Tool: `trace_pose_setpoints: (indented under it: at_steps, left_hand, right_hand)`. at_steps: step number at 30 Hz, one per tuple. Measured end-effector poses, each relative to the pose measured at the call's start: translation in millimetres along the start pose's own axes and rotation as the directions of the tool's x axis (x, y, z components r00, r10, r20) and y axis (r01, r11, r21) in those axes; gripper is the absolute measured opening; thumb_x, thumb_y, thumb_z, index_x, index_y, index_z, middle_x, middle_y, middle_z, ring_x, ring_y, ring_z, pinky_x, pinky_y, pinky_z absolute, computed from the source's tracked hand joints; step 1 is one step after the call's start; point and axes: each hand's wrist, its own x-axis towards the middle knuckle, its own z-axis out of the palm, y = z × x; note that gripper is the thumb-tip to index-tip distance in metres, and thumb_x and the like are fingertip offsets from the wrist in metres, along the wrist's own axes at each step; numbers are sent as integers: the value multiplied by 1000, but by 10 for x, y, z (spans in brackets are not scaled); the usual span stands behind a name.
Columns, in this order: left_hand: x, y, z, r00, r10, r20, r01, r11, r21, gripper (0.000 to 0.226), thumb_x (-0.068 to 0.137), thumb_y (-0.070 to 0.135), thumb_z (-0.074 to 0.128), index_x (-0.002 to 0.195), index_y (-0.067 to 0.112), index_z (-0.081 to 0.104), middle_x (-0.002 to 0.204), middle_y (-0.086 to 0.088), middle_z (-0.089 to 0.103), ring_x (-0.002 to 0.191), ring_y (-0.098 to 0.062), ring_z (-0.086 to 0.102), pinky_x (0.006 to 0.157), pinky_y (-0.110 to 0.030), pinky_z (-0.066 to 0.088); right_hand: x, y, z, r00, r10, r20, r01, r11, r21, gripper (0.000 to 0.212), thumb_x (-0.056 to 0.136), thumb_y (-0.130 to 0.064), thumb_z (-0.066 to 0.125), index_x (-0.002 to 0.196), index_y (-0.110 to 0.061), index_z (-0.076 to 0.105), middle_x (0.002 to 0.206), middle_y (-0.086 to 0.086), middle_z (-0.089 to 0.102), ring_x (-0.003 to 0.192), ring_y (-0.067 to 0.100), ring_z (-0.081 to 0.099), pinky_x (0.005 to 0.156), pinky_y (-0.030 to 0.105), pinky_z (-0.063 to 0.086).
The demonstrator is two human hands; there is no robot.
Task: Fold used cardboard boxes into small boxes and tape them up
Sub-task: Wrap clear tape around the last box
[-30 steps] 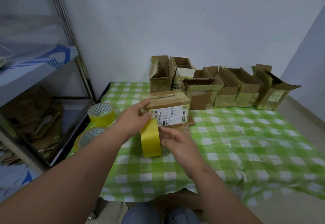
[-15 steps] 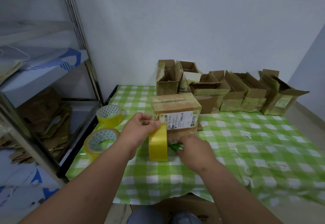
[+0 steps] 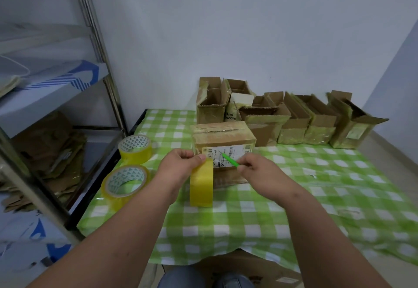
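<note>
A closed cardboard box (image 3: 222, 137) with a white shipping label stands on the green checked tablecloth (image 3: 282, 199). In front of it a yellow tape roll (image 3: 201, 186) stands on edge. My left hand (image 3: 181, 163) pinches the top of this roll, next to the box's left front corner. My right hand (image 3: 260, 170) grips a thin green cutter (image 3: 229, 160), whose tip points up-left at the label near the stretch of tape between roll and box.
Two more yellow tape rolls (image 3: 135, 148) (image 3: 125, 183) lie at the table's left edge. A row of open cardboard boxes (image 3: 294, 118) lines the back wall. A metal shelf rack (image 3: 54, 115) with flattened cardboard stands on the left. My knees show below the table's front edge.
My right hand rose from the table in front of the box, holding the green cutter up at the label. My left hand stayed pinching the roll.
</note>
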Motion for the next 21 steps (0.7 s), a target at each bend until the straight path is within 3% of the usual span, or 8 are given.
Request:
trace_pose_setpoints:
  at_steps: [6, 10, 12, 17, 21]
  left_hand:
    - [-57, -23, 36, 998, -55, 13, 56, 996, -74, 27, 80, 28, 81, 95, 9, 68, 97, -9, 74, 94, -27, 69, 91, -45, 55]
    - [-74, -43, 54, 999, -37, 26, 40, 989, -146, 21, 83, 21, 77, 98, 10, 67, 98, -8, 73, 83, -20, 64, 74, -36, 53]
    - [-97, -37, 72, 1000, -8, 8, 9, 988, -154, 20, 84, 20, 76, 98, 10, 66, 93, -5, 69, 79, -17, 58, 68, -30, 46]
    - [-110, -48, 92, 1000, -17, -20, 13, 986, -166, 23, 83, 23, 78, 98, 9, 67, 97, -10, 72, 83, -20, 62, 80, -40, 53]
    - [-115, -55, 93, 999, 4, -38, -10, 986, -167, 22, 82, 23, 79, 96, 11, 67, 91, -5, 70, 81, -17, 61, 74, -34, 50]
  right_hand:
    - [101, -149, 158, 994, -109, -17, 109, 994, -12, 24, 103, -25, 42, 122, -23, 58, 91, -2, 63, 75, 16, 55, 66, 31, 45]
    - [191, -178, 207, 992, -126, -3, 125, 984, -125, 29, 103, -25, 39, 124, -23, 58, 75, -12, 51, 69, 14, 51, 67, 31, 39]
    - [225, -200, 198, 991, -134, -4, 131, 976, -174, 31, 103, -25, 37, 127, -22, 58, 75, -14, 48, 75, 16, 51, 69, 30, 38]
    - [250, -276, 175, 988, -156, 7, 152, 949, -275, 31, 103, -25, 37, 123, -18, 59, 85, -6, 55, 80, 21, 55, 73, 33, 42]
    - [264, -309, 156, 986, -169, 9, 162, 928, -336, 30, 103, -26, 37, 118, -18, 62, 84, -3, 58, 83, 24, 60, 72, 33, 45]
